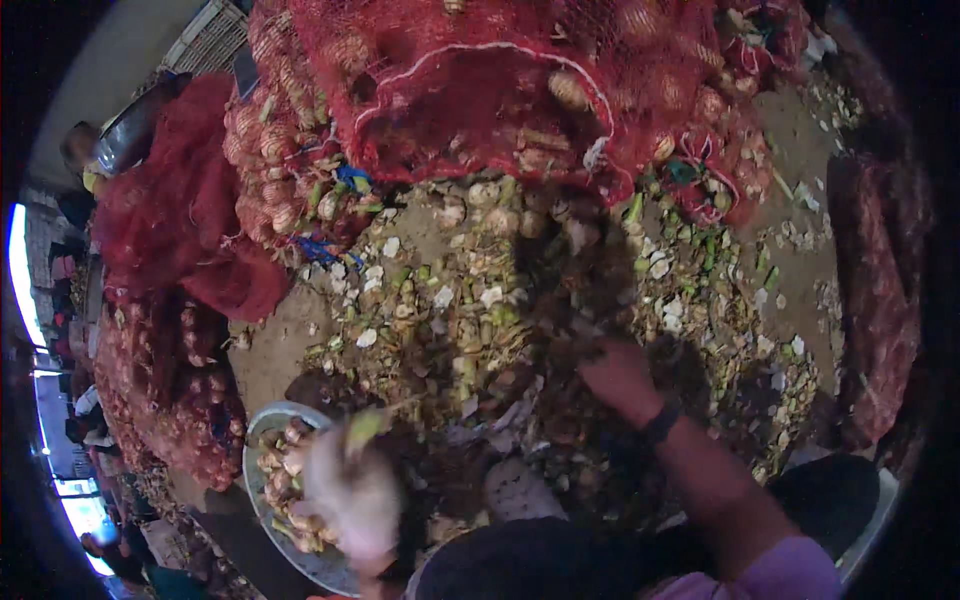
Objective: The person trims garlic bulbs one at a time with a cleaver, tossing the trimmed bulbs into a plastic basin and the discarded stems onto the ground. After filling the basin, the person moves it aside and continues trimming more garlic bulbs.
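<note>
My left hand (pixel 352 492), in a pale glove, is smeared by motion beside a round metal basin (pixel 262 512). A yellow-green piece, perhaps a stalk (pixel 366 428), shows at its fingers; whether they grip it is unclear. Pale bulbs (pixel 282 482) that look like garlic lie inside the basin, and the glove covers part of its right side. To the right, my bare right hand (pixel 618 378) with a dark wristband is over the trimmings, its fingers lost in shadow and blur. Whether it holds anything cannot be made out.
Ahead lies an open-mouthed red mesh sack (pixel 470 110) with bulbs. Filled net sacks (pixel 275 150) stand around it, and a red net (pixel 185 210) drapes at the left. Cut stalks and papery skins (pixel 480 320) litter the floor. Other people (pixel 110 540) are at the far left edge.
</note>
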`<state>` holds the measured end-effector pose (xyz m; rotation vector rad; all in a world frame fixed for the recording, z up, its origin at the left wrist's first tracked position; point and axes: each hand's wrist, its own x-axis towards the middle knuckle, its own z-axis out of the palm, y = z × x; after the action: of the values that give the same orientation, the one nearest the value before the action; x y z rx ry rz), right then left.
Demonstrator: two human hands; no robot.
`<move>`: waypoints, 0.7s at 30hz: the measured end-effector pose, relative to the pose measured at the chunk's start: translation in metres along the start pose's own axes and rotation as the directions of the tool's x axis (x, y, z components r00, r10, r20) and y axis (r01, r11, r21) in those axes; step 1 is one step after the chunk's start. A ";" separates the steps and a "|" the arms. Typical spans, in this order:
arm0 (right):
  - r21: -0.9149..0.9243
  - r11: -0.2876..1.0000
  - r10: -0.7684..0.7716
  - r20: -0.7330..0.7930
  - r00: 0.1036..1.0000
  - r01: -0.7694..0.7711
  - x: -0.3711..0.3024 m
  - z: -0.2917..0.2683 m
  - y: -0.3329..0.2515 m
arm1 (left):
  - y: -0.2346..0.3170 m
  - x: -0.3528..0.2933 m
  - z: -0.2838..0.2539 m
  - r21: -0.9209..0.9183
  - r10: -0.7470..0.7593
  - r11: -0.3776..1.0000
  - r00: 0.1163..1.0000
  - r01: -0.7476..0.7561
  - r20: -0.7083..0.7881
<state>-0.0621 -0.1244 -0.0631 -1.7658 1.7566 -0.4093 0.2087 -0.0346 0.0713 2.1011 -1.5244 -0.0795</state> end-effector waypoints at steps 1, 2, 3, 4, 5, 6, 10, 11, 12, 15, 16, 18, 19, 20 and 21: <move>-0.007 0.997 0.072 -0.178 0.981 -0.074 0.003 -0.002 0.009 | -0.010 0.000 -0.035 0.154 0.052 0.987 0.999 -0.053 0.011; -0.015 0.996 0.081 -0.173 0.982 -0.085 0.010 -0.006 0.008 | -0.014 0.001 -0.064 0.344 -0.036 0.939 0.998 0.013 0.060; -0.020 1.000 -0.006 -0.341 0.940 -0.001 0.025 -0.017 0.002 | -0.013 0.001 -0.079 0.504 -0.060 0.862 0.998 0.055 -0.006; -0.042 0.996 -0.093 -0.499 0.861 0.083 0.044 -0.016 -0.001 | -0.015 0.002 -0.072 0.408 -0.008 0.912 0.998 0.033 -0.062; -0.047 0.996 -0.092 -0.512 0.854 0.079 0.059 -0.017 0.001 | -0.010 0.005 -0.060 0.302 0.051 0.953 0.990 -0.009 -0.133; -0.186 0.981 -0.135 -0.445 0.885 0.056 0.073 -0.014 0.006 | -0.003 0.010 -0.045 0.064 -0.025 0.997 0.997 0.030 -0.080; -0.099 0.984 -0.178 -0.427 0.886 0.150 0.073 0.001 -0.010 | 0.016 0.030 0.050 -0.418 -0.031 0.899 0.972 0.130 0.235; 0.074 0.965 -0.203 -0.393 0.897 0.251 0.054 0.004 -0.021 | 0.032 0.036 0.065 -0.500 -0.012 0.833 0.913 0.235 0.408; 0.264 0.900 -0.245 -0.348 0.905 0.346 0.025 -0.001 -0.048 | 0.015 0.029 0.091 -0.497 -0.010 0.827 0.891 0.262 0.453; 0.206 0.962 -0.198 0.066 0.978 0.180 -0.026 -0.009 -0.079 | 0.003 0.013 0.119 -0.625 0.094 0.495 0.677 0.604 0.730; 0.288 0.939 -0.212 0.059 0.975 0.186 -0.035 -0.012 -0.077 | 0.012 0.009 0.118 -0.654 0.061 0.419 0.699 0.630 0.712; 0.368 0.910 -0.230 0.059 0.971 0.193 -0.038 -0.016 -0.071 | 0.020 0.006 0.111 -0.681 0.017 0.338 0.719 0.650 0.695; 0.263 0.907 -0.325 -0.063 0.943 0.330 -0.035 -0.019 -0.067 | 0.019 0.005 0.105 -0.735 0.023 0.335 0.775 0.590 0.632; 0.142 0.882 -0.425 -0.174 0.888 0.449 -0.033 -0.020 -0.065 | 0.017 0.004 0.102 -0.783 0.030 0.333 0.825 0.525 0.565; 0.149 0.879 -0.429 -0.166 0.888 0.452 -0.033 -0.019 -0.066 | 0.010 0.000 0.103 -0.781 0.018 0.336 0.825 0.527 0.564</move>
<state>-0.0236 -0.1005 -0.0018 -2.0342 1.3280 -0.8658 0.1639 -0.0763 -0.0122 1.3172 -0.8799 -1.3839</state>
